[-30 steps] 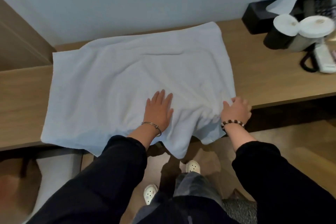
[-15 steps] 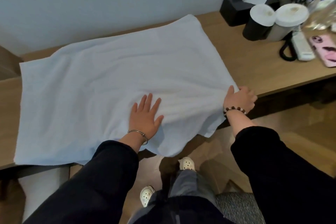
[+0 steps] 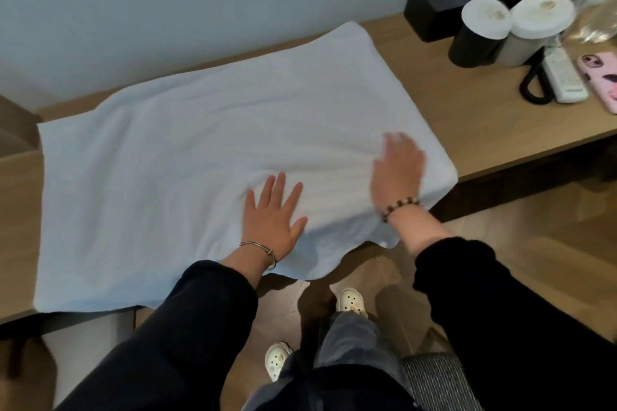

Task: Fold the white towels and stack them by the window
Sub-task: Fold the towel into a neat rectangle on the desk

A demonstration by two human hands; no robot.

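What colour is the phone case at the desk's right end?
The phone case is pink with dark markings, seen in the head view, partly cut off.

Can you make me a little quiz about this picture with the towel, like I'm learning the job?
1. True or false: the white towel hangs over the near edge of the wooden desk.
2. The left hand is: A) flat on the towel, B) curled in a fist, C) pinching a towel corner.
3. How many lidded cups stand at the right end of the desk?
Key: 1 true; 2 A; 3 two.
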